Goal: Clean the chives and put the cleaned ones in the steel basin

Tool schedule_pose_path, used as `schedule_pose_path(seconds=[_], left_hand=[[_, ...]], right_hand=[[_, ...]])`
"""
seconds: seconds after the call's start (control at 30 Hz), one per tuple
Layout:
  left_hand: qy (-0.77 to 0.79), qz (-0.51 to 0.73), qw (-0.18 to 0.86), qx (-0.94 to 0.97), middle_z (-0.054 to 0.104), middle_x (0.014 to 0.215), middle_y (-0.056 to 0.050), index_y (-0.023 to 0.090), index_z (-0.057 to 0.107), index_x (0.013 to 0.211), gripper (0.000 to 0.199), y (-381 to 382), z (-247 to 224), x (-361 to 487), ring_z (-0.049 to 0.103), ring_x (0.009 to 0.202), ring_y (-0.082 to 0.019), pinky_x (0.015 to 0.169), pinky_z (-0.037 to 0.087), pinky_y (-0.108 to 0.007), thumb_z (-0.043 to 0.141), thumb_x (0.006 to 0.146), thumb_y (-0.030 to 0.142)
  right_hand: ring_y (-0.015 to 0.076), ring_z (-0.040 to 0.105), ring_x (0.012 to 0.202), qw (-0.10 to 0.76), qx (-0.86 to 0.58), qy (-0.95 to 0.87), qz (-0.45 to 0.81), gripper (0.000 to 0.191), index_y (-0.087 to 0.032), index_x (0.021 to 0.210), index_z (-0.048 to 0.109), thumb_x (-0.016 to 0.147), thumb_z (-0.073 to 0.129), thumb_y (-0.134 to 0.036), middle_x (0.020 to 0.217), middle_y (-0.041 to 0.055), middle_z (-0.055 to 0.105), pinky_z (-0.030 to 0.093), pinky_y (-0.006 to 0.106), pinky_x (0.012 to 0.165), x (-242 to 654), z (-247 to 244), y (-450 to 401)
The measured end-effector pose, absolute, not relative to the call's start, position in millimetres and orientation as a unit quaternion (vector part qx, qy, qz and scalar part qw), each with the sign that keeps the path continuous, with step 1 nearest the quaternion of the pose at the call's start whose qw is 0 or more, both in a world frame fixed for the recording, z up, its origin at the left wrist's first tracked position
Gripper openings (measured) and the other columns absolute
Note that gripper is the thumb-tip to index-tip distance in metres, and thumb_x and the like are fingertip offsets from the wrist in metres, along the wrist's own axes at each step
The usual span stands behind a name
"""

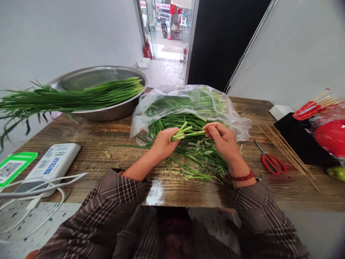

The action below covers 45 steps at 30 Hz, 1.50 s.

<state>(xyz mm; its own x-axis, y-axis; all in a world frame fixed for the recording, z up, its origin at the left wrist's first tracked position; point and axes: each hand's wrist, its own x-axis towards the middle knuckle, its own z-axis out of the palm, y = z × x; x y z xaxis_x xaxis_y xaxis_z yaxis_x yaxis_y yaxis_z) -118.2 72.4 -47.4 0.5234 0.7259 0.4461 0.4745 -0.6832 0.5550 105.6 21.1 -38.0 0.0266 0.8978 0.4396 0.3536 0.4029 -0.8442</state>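
Note:
My left hand (165,142) is closed around a few garlic chives (185,130), their pale stem ends sticking out to the right. My right hand (223,139), with a red braided bracelet at the wrist, pinches the far end of one of these stems. Behind both hands, a clear plastic bag (239,120) lies open toward me with a thick bunch of chives (164,122) in it. Under and in front of my right hand is a loose heap of chive trimmings (201,162) on the wooden table (107,133).
A steel basin (107,112) at the back left holds long chives (81,96) that hang over its rim. Red-handled scissors (271,162) and thin bamboo skewers (291,154) lie at right, beside a black box (292,140). A white device (52,165) with cables sits at left.

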Motion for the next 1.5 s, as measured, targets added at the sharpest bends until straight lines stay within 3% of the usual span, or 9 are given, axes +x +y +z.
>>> schedule_pose_path(seconds=[0.07,0.13,0.2,0.37,0.53,0.73,0.97,1.13,1.5], left_hand=[[0.356,0.346,0.205,0.843,0.059,0.067,0.000,0.015,0.063,0.073,0.033,70,-45,-118,0.056,0.067,-0.014,0.062,0.039,-0.023,0.044,0.095,0.033],[0.355,0.347,0.223,0.839,0.060,0.068,0.000,0.015,0.063,0.074,0.033,70,-43,-118,0.057,0.068,-0.014,0.063,0.040,-0.023,0.045,0.095,0.033],[0.353,0.342,0.233,0.839,0.061,0.069,0.000,0.015,0.063,0.074,0.033,69,-43,-117,0.058,0.069,-0.014,0.064,0.040,-0.023,0.045,0.095,0.033],[0.344,0.339,0.233,0.844,0.062,0.071,-0.001,0.016,0.064,0.076,0.031,70,-46,-117,0.060,0.070,-0.015,0.066,0.041,-0.024,0.045,0.095,0.031],[0.372,0.340,0.196,0.841,0.058,0.068,-0.001,0.016,0.058,0.069,0.030,72,-47,-118,0.056,0.067,-0.014,0.063,0.038,-0.024,0.044,0.093,0.028],[0.380,0.355,0.157,0.840,0.056,0.070,-0.002,0.018,0.049,0.067,0.027,72,-50,-118,0.051,0.068,-0.015,0.064,0.038,-0.026,0.045,0.093,0.027],[0.365,0.351,0.147,0.850,0.055,0.072,-0.002,0.018,0.053,0.074,0.021,71,-51,-117,0.049,0.068,-0.015,0.065,0.037,-0.027,0.045,0.092,0.024],[0.364,0.351,0.140,0.851,0.056,0.072,-0.002,0.019,0.054,0.075,0.019,68,-51,-115,0.051,0.069,-0.015,0.064,0.037,-0.027,0.046,0.092,0.023],[0.357,0.347,0.134,0.857,0.060,0.078,-0.004,0.018,0.056,0.081,0.014,66,-53,-115,0.055,0.073,-0.017,0.067,0.040,-0.027,0.047,0.091,0.023]], right_hand=[[0.0127,0.062,0.078,0.534,-0.453,-0.649,0.299,0.033,-0.025,0.118,0.061,0.087,0.061,-0.036,0.108,0.0040,0.068,0.049,0.027,0.065,103,-39,21],[0.0135,0.064,0.083,0.511,-0.435,-0.671,0.315,0.060,-0.030,0.135,0.049,0.079,0.071,-0.031,0.127,0.0056,0.062,0.051,0.027,0.065,99,-40,20],[0.0148,0.065,0.087,0.486,-0.429,-0.692,0.319,0.073,-0.032,0.143,0.041,0.077,0.073,-0.028,0.129,0.0061,0.062,0.053,0.029,0.068,93,-42,20],[0.0152,0.065,0.081,0.512,-0.471,-0.679,0.233,0.051,-0.029,0.134,0.052,0.085,0.063,-0.026,0.090,0.0010,0.070,0.054,0.033,0.078,95,-51,27],[0.0134,0.062,0.071,0.563,-0.524,-0.601,0.216,0.039,-0.025,0.121,0.062,0.083,0.066,-0.032,0.083,0.0009,0.069,0.051,0.029,0.067,118,-44,30],[0.0144,0.062,0.072,0.332,-0.484,-0.739,0.330,0.023,-0.020,0.094,0.074,0.084,0.065,-0.039,0.085,0.0043,0.072,0.046,0.027,0.062,129,-24,17],[0.0149,0.060,0.073,0.416,-0.495,-0.742,0.176,0.024,-0.022,0.101,0.068,0.082,0.069,-0.036,0.088,0.0030,0.070,0.044,0.029,0.062,110,-34,20],[0.0160,0.059,0.071,0.454,-0.484,-0.735,0.136,0.014,-0.023,0.080,0.068,0.087,0.063,-0.034,0.075,0.0020,0.067,0.045,0.031,0.064,95,-41,20],[0.0104,0.047,0.058,0.636,-0.485,-0.519,0.300,0.029,-0.021,0.071,0.058,0.089,0.058,-0.044,0.065,-0.0023,0.054,0.039,0.024,0.055,104,-45,27]])
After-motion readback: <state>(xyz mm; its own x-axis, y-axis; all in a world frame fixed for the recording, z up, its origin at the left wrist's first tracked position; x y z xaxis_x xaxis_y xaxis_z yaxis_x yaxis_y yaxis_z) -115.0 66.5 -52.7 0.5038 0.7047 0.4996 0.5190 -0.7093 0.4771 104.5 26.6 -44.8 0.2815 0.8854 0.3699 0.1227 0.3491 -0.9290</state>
